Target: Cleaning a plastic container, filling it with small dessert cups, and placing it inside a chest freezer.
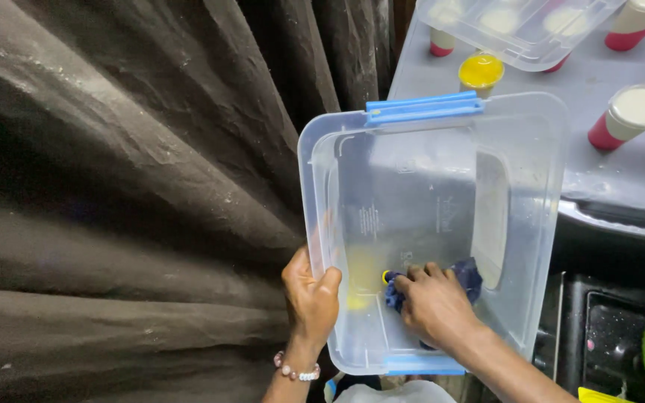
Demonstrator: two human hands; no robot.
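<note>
Gripping the light, stiff, slippery plastic tub [442, 224] by its rim, her left hand [311, 298] clamped shut; right hand [434, 302] pressed a soft blue cloth [468, 276] inside.

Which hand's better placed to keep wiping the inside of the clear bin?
Right. The right hand is already inside the clear plastic bin, pressing the dark blue cloth on its floor. The left hand grips the bin's near-left rim, steadying it, so it looks committed.
</note>
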